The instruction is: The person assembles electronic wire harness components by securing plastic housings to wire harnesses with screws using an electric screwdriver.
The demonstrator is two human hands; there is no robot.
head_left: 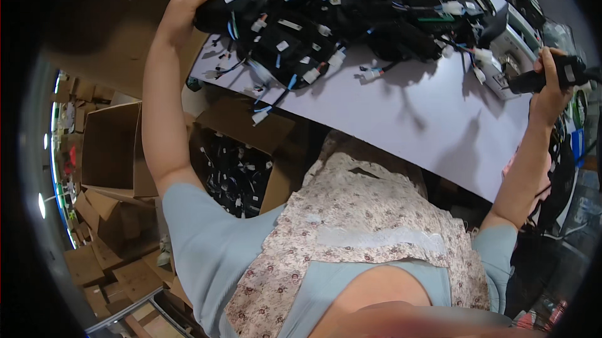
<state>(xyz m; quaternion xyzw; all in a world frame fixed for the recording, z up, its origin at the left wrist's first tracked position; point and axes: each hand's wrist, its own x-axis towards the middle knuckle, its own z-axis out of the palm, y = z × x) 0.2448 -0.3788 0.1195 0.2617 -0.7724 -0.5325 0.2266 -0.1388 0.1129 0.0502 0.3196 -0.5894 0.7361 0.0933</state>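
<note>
My left hand (183, 13) grips the outer edge of a black plastic unit (233, 9) with a white label, thumb on top and fingers partly hidden behind it. The unit lies at the far left end of a heap of similar black units (367, 0), with wires and white connectors trailing from them. Another labelled black unit (285, 42) sits just nearer to me. At the right edge of the table, my right hand (550, 90) is closed around a black corded hand tool (530, 82), whose exact kind I cannot make out.
The white table (401, 118) slants across in front of me. A grey-white box-shaped device (511, 56) stands at its right end. Below the left edge, an open carton (276, 128) holds many black wired parts (235, 175). More cardboard boxes (113, 150) are stacked at left.
</note>
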